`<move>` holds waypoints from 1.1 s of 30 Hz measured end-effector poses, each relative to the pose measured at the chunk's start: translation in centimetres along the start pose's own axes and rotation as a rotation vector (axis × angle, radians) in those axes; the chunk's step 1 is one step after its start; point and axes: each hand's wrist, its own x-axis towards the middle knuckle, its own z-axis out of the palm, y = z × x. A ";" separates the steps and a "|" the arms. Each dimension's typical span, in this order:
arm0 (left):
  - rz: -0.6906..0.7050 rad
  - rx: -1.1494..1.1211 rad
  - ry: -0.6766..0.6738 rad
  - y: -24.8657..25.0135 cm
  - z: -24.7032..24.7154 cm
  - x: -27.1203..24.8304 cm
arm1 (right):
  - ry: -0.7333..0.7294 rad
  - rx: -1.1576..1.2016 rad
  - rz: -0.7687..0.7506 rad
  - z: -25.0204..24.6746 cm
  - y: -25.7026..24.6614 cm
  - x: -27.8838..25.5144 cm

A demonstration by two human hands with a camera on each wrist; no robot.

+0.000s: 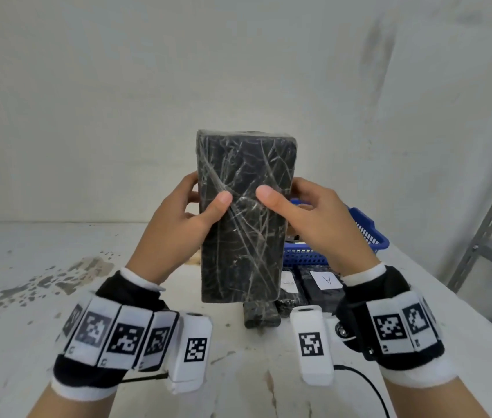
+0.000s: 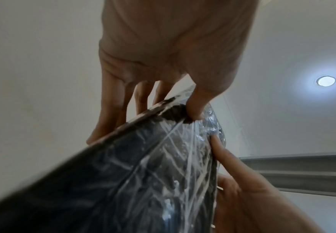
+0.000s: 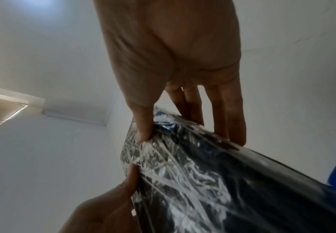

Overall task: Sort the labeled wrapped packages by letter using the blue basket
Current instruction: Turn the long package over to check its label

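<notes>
A black package wrapped in clear film (image 1: 243,215) (image 2: 143,173) (image 3: 213,181) is held upright above the table, its facing side showing no label. My left hand (image 1: 196,209) (image 2: 169,63) grips its left edge, thumb on the front, fingers behind. My right hand (image 1: 293,206) (image 3: 175,63) grips the right edge the same way. The blue basket (image 1: 368,233) stands behind the package at the right, mostly hidden. On the table in front of the basket lies a black package with a white label reading A (image 1: 326,280), and another labeled package (image 1: 288,285) beside it.
A further black wrapped package (image 1: 261,315) lies on the white, stained table (image 1: 57,282) below the held one. A grey metal shelf frame (image 1: 486,230) stands at the right. A black cable (image 1: 368,387) runs across the table near my right wrist.
</notes>
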 end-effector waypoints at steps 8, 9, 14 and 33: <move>-0.017 0.009 -0.036 0.3 -0.6 0.2 | 0.000 -0.001 0.011 -0.5 -0.2 -0.1; -0.016 0.001 -0.037 0.3 -0.6 0.2 | 0.003 -0.034 0.006 -0.5 -0.3 -0.1; 0.033 0.065 -0.008 0.4 -0.4 0.1 | -0.004 -0.120 -0.019 -0.3 -1.0 -0.5; -0.044 -0.101 -0.059 2.4 -1.0 -0.1 | 0.011 0.073 -0.070 -0.2 -1.3 -1.3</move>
